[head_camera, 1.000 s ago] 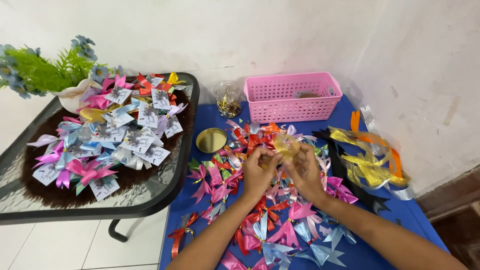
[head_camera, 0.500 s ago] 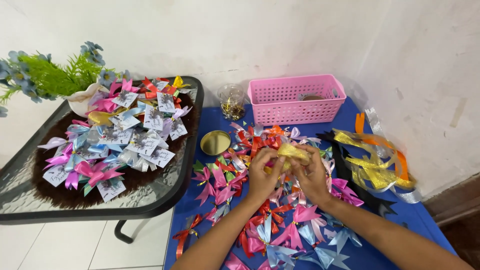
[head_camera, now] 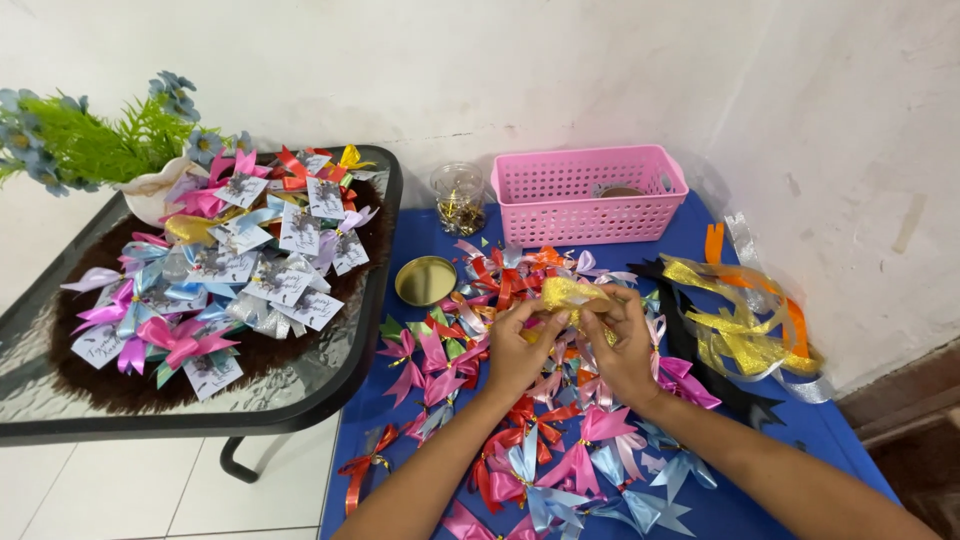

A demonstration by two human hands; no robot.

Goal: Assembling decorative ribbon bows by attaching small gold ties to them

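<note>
Two hands [head_camera: 570,345] pinch a gold ribbon [head_camera: 565,293] over the blue table [head_camera: 830,440]

Two bare forearms come in from the bottom edge, no sleeves in view up to where the picture cuts them off. Left hand [head_camera: 515,350] and right hand [head_camera: 625,345]: no gloves, rings, watch or bracelets visible. Fingernails short, unpainted as far as can be told.
</note>
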